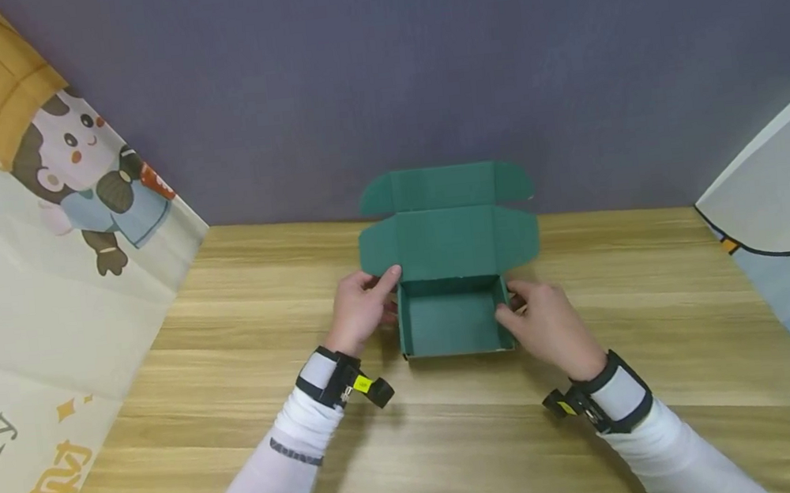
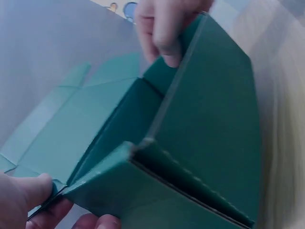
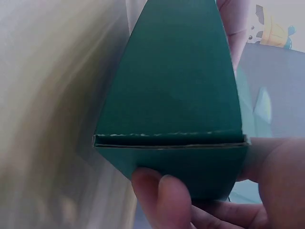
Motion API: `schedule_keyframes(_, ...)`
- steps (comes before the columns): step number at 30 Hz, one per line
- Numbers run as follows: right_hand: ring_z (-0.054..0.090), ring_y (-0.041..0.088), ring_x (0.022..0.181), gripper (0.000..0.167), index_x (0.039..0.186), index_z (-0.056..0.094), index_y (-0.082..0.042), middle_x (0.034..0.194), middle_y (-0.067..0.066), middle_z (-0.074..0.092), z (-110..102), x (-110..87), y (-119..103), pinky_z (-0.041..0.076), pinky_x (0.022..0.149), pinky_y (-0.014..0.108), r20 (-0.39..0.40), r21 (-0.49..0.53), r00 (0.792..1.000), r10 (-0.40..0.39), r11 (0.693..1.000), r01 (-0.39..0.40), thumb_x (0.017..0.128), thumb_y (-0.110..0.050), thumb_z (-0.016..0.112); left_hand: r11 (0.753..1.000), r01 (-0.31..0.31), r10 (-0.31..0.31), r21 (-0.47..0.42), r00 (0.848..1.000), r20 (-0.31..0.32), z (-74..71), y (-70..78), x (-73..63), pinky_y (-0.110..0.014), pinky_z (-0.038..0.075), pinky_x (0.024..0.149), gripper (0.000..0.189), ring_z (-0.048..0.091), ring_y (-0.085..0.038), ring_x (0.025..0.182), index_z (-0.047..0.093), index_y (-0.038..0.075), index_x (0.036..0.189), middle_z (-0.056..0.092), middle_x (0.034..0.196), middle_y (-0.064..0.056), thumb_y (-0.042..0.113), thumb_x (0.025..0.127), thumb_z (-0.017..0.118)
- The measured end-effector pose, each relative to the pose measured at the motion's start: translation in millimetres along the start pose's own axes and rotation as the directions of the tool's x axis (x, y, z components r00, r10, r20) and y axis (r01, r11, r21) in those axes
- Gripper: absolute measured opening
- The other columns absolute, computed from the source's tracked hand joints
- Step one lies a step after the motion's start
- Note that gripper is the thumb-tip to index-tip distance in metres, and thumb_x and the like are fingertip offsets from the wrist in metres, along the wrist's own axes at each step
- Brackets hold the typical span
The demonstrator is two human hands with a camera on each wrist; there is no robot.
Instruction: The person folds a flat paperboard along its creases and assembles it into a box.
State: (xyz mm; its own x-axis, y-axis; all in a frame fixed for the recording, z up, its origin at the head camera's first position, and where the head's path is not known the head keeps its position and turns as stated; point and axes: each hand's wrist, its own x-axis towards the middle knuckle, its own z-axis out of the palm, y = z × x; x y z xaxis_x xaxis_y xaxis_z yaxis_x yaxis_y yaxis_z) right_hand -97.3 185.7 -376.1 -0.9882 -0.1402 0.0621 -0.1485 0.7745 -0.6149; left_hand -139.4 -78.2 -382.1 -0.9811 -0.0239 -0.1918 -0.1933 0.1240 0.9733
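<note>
A green cardboard box [image 1: 455, 320] with its lid [image 1: 446, 241] folded back stands in the middle of the wooden table, and the part inside its walls that shows is bare. At its left back corner my left hand [image 1: 363, 305] pinches the box, thumb by the lid's fold and fingers along the outer side wall. My right hand [image 1: 545, 323] grips the right side wall, its thumb over the top edge and its fingers outside. In the left wrist view, the front wall [image 2: 209, 95] meets the left side wall [image 2: 147, 191] with a narrow slit at the corner.
The lid's side flaps [image 1: 517, 236] and front flap [image 1: 442, 186] spread out towards the dark back wall [image 1: 420, 61]. Printed cloth [image 1: 17, 330] with a cartoon figure borders the table [image 1: 263, 291] on the left; another printed sheet [image 1: 782, 185] borders the right.
</note>
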Motion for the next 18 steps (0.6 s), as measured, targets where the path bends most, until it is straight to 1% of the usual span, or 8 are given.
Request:
schedule_keyframes(2,0.056,0.013,0.059,0.012,0.084,0.06,-0.01,0.078,0.006,0.065,1.3,-2.9,1.1,0.048,0.05,0.027,0.024,-0.002,1.0,0.019,1.0,-0.019,0.091,-0.019,0.058,0.999,0.025,-0.024,-0.042,1.0,0.018,-0.5,-1.9,0.4,-0.052,0.058,0.069,0.04,0.066,-0.041,0.075,0.067,0.005,0.093,0.067,0.089,-0.01,0.044,0.086,0.071)
schedule_keyframes(4,0.055,0.013,0.058,0.013,0.083,0.059,-0.011,0.078,0.006,0.064,3.1,-4.8,2.3,0.047,0.048,0.028,0.042,-0.003,0.998,0.036,0.999,-0.036,0.091,-0.021,0.058,0.997,0.047,-0.045,-0.064,0.998,0.032,-0.9,-4.6,1.6,-0.048,0.058,0.067,0.038,0.066,-0.033,0.069,0.067,0.004,0.093,0.067,0.088,-0.008,0.041,0.085,0.072)
schedule_keyframes(6,0.053,0.013,0.057,0.014,0.081,0.058,-0.01,0.078,0.006,0.063,4.8,-6.1,3.6,0.045,0.048,0.028,0.055,-0.004,0.997,0.045,0.999,-0.045,0.091,-0.02,0.058,0.996,0.061,-0.057,-0.071,0.997,0.047,-1.5,-7.6,2.7,-0.043,0.059,0.064,0.036,0.065,-0.025,0.064,0.068,0.005,0.094,0.068,0.089,-0.008,0.039,0.086,0.073)
schedule_keyframes(8,0.052,0.014,0.056,0.014,0.08,0.057,-0.01,0.077,0.006,0.063,5.7,-7.0,4.7,0.044,0.047,0.028,0.063,0.001,0.997,0.051,0.999,-0.051,0.091,-0.019,0.058,0.995,0.07,-0.066,-0.075,0.996,0.059,-1.4,-9.7,4.5,-0.038,0.058,0.061,0.035,0.064,-0.019,0.061,0.068,0.005,0.095,0.068,0.09,-0.008,0.038,0.086,0.073)
schedule_keyframes(13,0.05,0.014,0.054,0.017,0.077,0.054,-0.01,0.075,0.005,0.061,8.1,-8.0,7.6,0.042,0.046,0.028,0.08,0.006,0.995,0.053,0.999,-0.054,0.091,-0.018,0.058,0.993,0.093,-0.088,-0.067,0.993,0.072,-1.5,-13.2,7.8,-0.034,0.058,0.059,0.037,0.064,-0.016,0.06,0.065,0.003,0.094,0.067,0.092,-0.007,0.038,0.086,0.073)
schedule_keyframes(18,0.047,0.013,0.05,0.021,0.073,0.05,-0.01,0.067,0.003,0.055,10.3,-8.3,10.6,0.038,0.043,0.026,0.095,0.004,0.994,0.055,0.998,-0.056,0.09,-0.02,0.058,0.992,0.114,-0.11,-0.048,0.991,0.08,-2.1,-16.1,8.7,-0.035,0.059,0.06,0.038,0.064,-0.017,0.061,0.06,0.002,0.09,0.065,0.095,-0.008,0.038,0.086,0.073)
